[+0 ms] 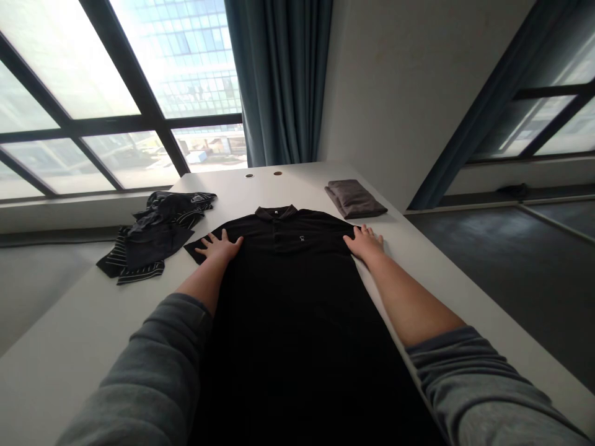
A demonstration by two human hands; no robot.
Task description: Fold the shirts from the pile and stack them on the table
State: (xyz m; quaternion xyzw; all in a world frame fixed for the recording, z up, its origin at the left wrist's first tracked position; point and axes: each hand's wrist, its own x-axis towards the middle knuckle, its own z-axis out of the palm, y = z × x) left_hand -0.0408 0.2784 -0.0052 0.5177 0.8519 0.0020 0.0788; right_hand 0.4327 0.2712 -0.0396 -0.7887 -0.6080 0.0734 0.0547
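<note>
A black polo shirt (297, 310) lies spread flat, front side up, on the white table (465, 310). Its collar points away from me, and a small light logo shows on the chest. My left hand (219, 246) rests with fingers spread on the sleeve at the left. On the opposite sleeve lies my right hand (365, 243), palm down and fingers outstretched, covering most of that sleeve. Neither hand grasps the cloth. The shirt's lower hem runs out of the picture at the bottom.
Left of the shirt is a crumpled heap of dark, partly striped clothes (158, 232). A folded grey-brown garment (356, 198) lies beyond my right hand. Two round grommets (277, 173) sit near the table's far end, before a blue curtain (283, 80) and windows.
</note>
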